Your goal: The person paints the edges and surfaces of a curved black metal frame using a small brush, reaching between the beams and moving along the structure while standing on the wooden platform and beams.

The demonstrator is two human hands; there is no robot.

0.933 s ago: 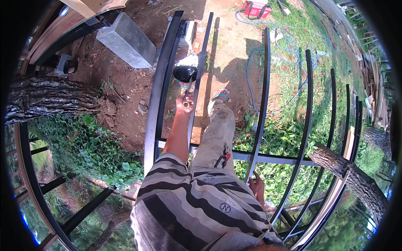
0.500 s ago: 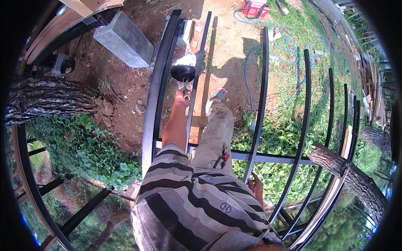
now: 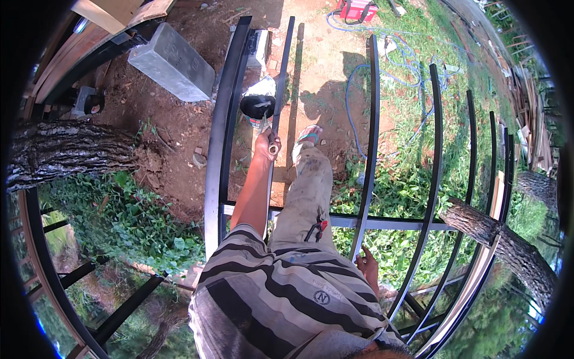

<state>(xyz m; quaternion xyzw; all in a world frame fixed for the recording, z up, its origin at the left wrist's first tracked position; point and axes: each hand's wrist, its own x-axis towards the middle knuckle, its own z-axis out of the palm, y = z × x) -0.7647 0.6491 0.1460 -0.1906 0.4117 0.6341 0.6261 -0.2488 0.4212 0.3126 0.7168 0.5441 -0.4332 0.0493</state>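
My left hand (image 3: 263,145) is closed around the round wooden handle of a paintbrush (image 3: 272,148). The brush's front end points into a small paint pot (image 3: 258,122) with a dark, glossy inside; its bristles are hidden. The pot stands between two long black metal bars, one wide (image 3: 227,119) and one narrow (image 3: 284,72), and my left forearm lies between them. My right hand (image 3: 368,264) hangs low by the near end of another black bar (image 3: 368,149), its fingers loosely curled and apart, with nothing seen in them.
Several parallel black bars run off to the right, joined by a crossbar (image 3: 394,224). A grey concrete block (image 3: 173,63) lies at the far left. Tree trunks (image 3: 72,146) cross both sides. A blue hose (image 3: 350,99) and a red bag (image 3: 357,10) lie farther off.
My left hand and the brush handle have shifted slightly right and down, the handle's end tilting toward me. My right hand stays by the bar. The whole view has shifted a little.
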